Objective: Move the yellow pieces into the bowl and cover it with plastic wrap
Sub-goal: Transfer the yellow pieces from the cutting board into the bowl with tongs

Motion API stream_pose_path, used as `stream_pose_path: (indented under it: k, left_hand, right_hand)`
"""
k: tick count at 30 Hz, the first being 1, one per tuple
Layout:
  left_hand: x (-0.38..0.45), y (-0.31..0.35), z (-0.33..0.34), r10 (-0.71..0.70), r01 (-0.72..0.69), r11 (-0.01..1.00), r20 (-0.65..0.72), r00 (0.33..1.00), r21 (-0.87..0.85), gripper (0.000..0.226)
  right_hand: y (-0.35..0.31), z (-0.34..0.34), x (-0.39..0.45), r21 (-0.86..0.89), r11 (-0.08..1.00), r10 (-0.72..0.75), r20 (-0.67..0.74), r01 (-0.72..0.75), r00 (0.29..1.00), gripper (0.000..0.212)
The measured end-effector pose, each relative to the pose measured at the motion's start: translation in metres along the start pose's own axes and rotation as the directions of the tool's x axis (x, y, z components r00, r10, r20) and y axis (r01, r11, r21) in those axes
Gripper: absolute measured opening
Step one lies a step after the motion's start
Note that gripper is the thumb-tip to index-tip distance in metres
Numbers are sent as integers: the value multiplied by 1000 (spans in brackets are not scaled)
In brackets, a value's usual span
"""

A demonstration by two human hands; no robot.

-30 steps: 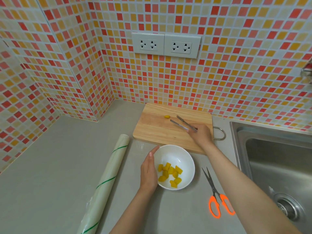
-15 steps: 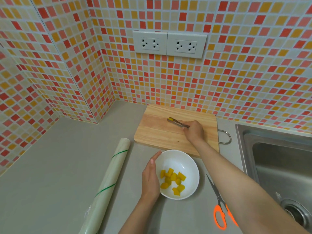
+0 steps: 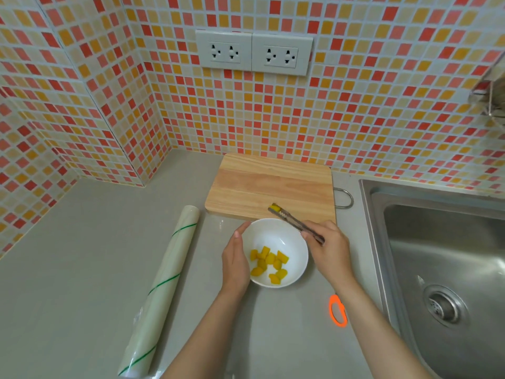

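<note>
A white bowl (image 3: 296, 239) stands on the grey counter just in front of the wooden cutting board (image 3: 262, 184); several yellow pieces (image 3: 269, 263) lie in it. My left hand (image 3: 235, 262) rests against the bowl's left side. My right hand (image 3: 332, 248) holds metal tongs (image 3: 296, 224), whose tips pinch one yellow piece (image 3: 274, 207) above the board's front edge, just beyond the bowl's far rim. A roll of plastic wrap (image 3: 161, 291) lies on the counter to the left of the bowl.
Orange-handled scissors (image 3: 338, 310) lie right of the bowl, partly hidden under my right forearm. A steel sink (image 3: 442, 258) fills the right side. Tiled walls with two sockets (image 3: 254, 53) close off the back and left.
The tongs closed on the last yellow piece at the board's far middle and my right hand has drawn back toward the bowl with it. The left hand stayed at the bowl.
</note>
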State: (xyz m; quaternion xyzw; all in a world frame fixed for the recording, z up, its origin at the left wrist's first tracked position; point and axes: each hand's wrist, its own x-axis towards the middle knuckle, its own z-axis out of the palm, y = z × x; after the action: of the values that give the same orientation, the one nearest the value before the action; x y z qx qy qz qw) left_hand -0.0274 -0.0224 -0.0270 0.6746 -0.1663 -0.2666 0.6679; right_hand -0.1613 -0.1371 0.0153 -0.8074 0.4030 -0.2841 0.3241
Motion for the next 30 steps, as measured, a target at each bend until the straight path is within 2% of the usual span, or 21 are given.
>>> stream_pose_path:
  k: [4,8,10,15,19,23,30]
  left_hand:
    - [-1,2,1,-13,13,1000,2,1000,14,40]
    - [-2,3,1,-41,41,999,5,999,4,40]
    - [-1,2,1,-49,49,999,-2,999,2,42]
    - [-2,2,1,-30,30,1000,-18,999,-5,42]
    - [-2,2,1,-25,25,999,-13,1000,-21,42]
    - [-2,1,1,-16,16,999,0,1000,-33,42]
    - [-1,-3,-1,0,1,999,17,1000,-35,43]
  right_hand:
    - [-2,-10,-28,-113,993,-43,21,45,999,30]
    - [-7,-21,-30,-275,959,-26,152,68,988,37]
    - [-9,-26,-25,-275,959,-19,183,70,983,38]
    - [-6,-24,15,-232,972,31,19,-26,999,37]
    - [10,-6,54,-276,944,164,-87,-181,983,34]
    - [30,14,71,-355,892,247,-133,-279,960,34]
    - [47,27,68,-437,854,251,-129,-283,959,34]
